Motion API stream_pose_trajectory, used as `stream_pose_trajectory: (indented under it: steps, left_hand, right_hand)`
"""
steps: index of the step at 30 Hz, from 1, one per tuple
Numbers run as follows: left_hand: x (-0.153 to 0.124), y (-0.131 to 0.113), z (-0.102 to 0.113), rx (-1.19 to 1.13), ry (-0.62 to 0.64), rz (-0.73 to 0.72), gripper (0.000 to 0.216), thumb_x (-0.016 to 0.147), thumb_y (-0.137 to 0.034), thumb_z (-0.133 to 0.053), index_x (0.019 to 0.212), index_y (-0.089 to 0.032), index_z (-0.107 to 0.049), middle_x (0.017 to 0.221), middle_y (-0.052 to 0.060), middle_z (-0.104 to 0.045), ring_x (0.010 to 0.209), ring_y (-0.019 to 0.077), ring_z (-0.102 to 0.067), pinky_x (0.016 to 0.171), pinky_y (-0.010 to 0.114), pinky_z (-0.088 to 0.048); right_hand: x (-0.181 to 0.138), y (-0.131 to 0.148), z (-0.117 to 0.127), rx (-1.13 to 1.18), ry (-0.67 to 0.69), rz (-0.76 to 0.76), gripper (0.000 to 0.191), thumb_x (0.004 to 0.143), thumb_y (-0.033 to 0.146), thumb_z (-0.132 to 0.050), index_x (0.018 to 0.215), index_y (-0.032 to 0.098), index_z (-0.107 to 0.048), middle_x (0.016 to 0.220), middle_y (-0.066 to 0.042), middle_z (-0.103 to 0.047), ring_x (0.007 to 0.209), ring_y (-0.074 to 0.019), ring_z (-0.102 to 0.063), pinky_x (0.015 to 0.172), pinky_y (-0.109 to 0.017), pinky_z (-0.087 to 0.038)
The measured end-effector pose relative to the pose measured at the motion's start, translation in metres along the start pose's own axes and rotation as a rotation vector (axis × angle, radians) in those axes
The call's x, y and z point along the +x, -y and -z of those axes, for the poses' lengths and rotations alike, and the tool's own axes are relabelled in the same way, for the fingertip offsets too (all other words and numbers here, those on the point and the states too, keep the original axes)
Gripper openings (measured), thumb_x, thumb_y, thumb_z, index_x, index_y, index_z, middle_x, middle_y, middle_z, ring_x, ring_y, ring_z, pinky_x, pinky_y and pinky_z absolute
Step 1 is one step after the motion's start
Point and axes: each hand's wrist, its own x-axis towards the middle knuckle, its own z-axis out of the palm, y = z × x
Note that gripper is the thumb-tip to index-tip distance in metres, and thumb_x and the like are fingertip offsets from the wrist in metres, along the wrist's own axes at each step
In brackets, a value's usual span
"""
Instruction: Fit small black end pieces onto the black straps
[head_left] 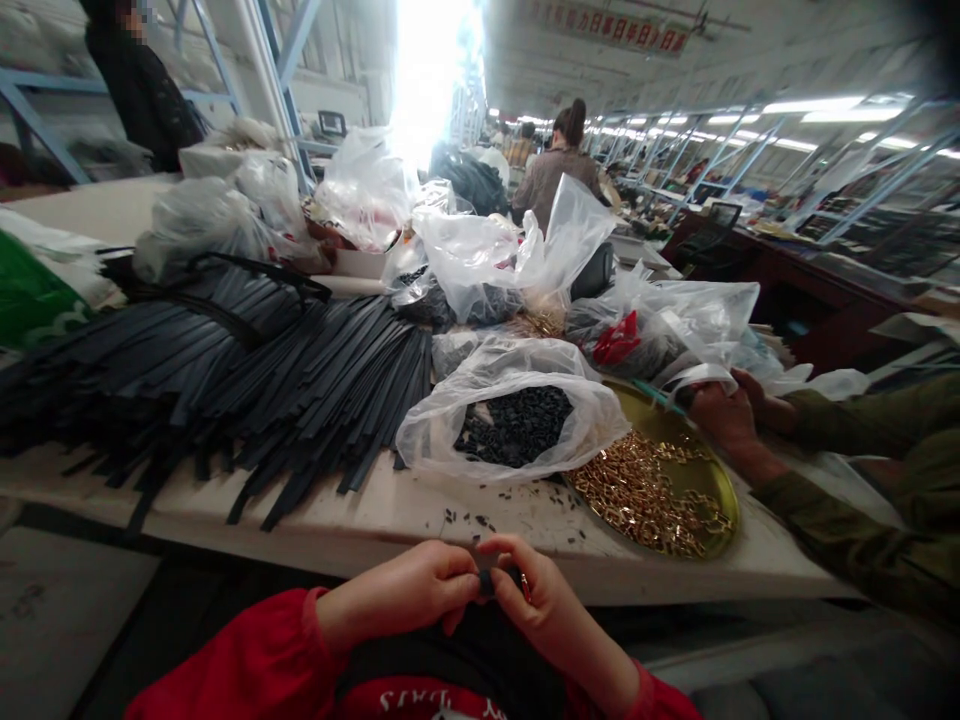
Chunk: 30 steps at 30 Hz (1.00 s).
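Note:
Close to my body, in front of the table edge, both hands meet at a short dark piece of black strap [487,582]. My left hand [427,585] is closed, pinching the strap between thumb and fingers. From the other side my right hand [536,595] is closed on it, thumb against the strap and index finger raised and curved. A small shiny metal bit [524,586] shows at the right fingers; its kind is unclear. The rest of the strap is hard to make out against the dark apron. Just beyond my hands, small black pieces [480,519] lie scattered on the table.
Many long black straps [322,380] are heaped at left. An open plastic bag [420,430] holds small black pieces. Beside it, a round gold tray [729,500] carries gold metal hardware [652,490]. At right, a co-worker's hands [724,415] work near more plastic bags [697,310].

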Motion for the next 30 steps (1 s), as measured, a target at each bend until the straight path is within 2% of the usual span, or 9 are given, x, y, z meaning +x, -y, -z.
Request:
stream_pose_trajectory:
  steps: [4, 8, 12, 14, 18, 22, 26, 28, 30]
  left_hand:
    - [0.0, 0.002, -0.005, -0.076, 0.025, 0.017, 0.025, 0.077, -0.034, -0.042, 0.061, -0.016, -0.048, 0.051, -0.007, -0.04, 0.047, 0.0073, -0.034, 0.044, 0.02, -0.024]
    - [0.003, 0.004, -0.009, -0.194, 0.03, 0.043, 0.029, 0.076, -0.042, -0.046, 0.068, -0.015, -0.051, 0.054, -0.008, -0.035, 0.048, 0.0069, -0.027, 0.042, 0.02, -0.019]
    - [0.002, -0.001, -0.006, -0.089, -0.034, -0.01, 0.032, 0.077, -0.043, -0.045, 0.07, -0.014, -0.055, 0.058, -0.006, -0.041, 0.053, 0.008, -0.033, 0.046, 0.02, -0.024]
    - [0.0, -0.004, -0.002, -0.032, -0.016, -0.032, 0.034, 0.079, -0.044, -0.043, 0.069, -0.014, -0.056, 0.058, -0.005, -0.043, 0.053, 0.0083, -0.036, 0.047, 0.02, -0.026]
    - [-0.003, -0.007, 0.003, 0.015, 0.078, 0.004, 0.03, 0.079, -0.039, -0.043, 0.065, -0.015, -0.055, 0.055, -0.006, -0.044, 0.05, 0.0076, -0.036, 0.046, 0.019, -0.027]
    - [0.002, -0.004, 0.0, 0.024, 0.053, -0.011, 0.032, 0.081, -0.039, -0.04, 0.065, -0.016, -0.055, 0.056, -0.005, -0.046, 0.052, 0.0081, -0.039, 0.049, 0.019, -0.029]
    - [0.005, -0.006, -0.003, 0.05, 0.063, -0.019, 0.034, 0.082, -0.039, -0.037, 0.065, -0.016, -0.054, 0.056, -0.005, -0.046, 0.051, 0.0083, -0.04, 0.049, 0.02, -0.029]
    - [0.006, -0.008, -0.002, 0.039, 0.057, -0.029, 0.031, 0.083, -0.038, -0.036, 0.069, -0.017, -0.055, 0.058, -0.005, -0.046, 0.051, 0.0086, -0.04, 0.048, 0.02, -0.029]
    - [0.006, -0.009, 0.001, 0.048, 0.023, -0.061, 0.027, 0.082, -0.035, -0.037, 0.072, -0.017, -0.054, 0.061, -0.005, -0.045, 0.055, 0.0092, -0.04, 0.05, 0.02, -0.029]
  right_hand:
    - [-0.002, 0.006, 0.003, -0.04, 0.025, 0.017, 0.021, 0.082, 0.022, -0.043, 0.101, 0.021, -0.052, 0.07, 0.002, -0.056, 0.061, -0.0098, -0.049, 0.058, -0.021, -0.037]
    - [-0.004, 0.011, 0.004, 0.085, 0.036, 0.003, 0.021, 0.085, 0.029, -0.041, 0.102, 0.02, -0.052, 0.071, 0.002, -0.056, 0.063, -0.0101, -0.049, 0.057, -0.021, -0.037]
    - [-0.008, 0.01, 0.001, 0.263, -0.016, -0.021, 0.027, 0.087, 0.037, -0.039, 0.106, 0.021, -0.05, 0.074, 0.001, -0.054, 0.066, -0.01, -0.049, 0.059, -0.021, -0.037]
    - [-0.008, 0.006, -0.001, 0.32, -0.04, -0.042, 0.03, 0.088, 0.04, -0.037, 0.109, 0.022, -0.048, 0.072, 0.002, -0.051, 0.063, -0.0092, -0.046, 0.057, -0.021, -0.036]
    - [-0.008, 0.004, 0.001, 0.241, -0.023, -0.035, 0.032, 0.088, 0.041, -0.036, 0.112, 0.022, -0.046, 0.065, 0.004, -0.047, 0.058, -0.0088, -0.043, 0.054, -0.022, -0.033]
    - [-0.009, 0.007, 0.005, 0.113, 0.007, 0.026, 0.03, 0.088, 0.038, -0.037, 0.111, 0.023, -0.048, 0.076, 0.001, -0.055, 0.068, -0.0107, -0.049, 0.062, -0.023, -0.037]
    - [-0.008, 0.004, 0.003, 0.249, 0.026, -0.032, 0.032, 0.088, 0.039, -0.037, 0.113, 0.022, -0.047, 0.069, 0.002, -0.053, 0.061, -0.0097, -0.048, 0.057, -0.022, -0.036]
    - [-0.007, 0.0, 0.0, 0.324, -0.006, -0.07, 0.035, 0.088, 0.04, -0.035, 0.116, 0.022, -0.045, 0.068, 0.002, -0.051, 0.058, -0.0096, -0.047, 0.054, -0.021, -0.037]
    - [-0.005, -0.004, 0.001, 0.298, -0.061, -0.067, 0.037, 0.088, 0.041, -0.034, 0.119, 0.021, -0.041, 0.073, 0.0, -0.055, 0.062, -0.0113, -0.051, 0.057, -0.023, -0.041]
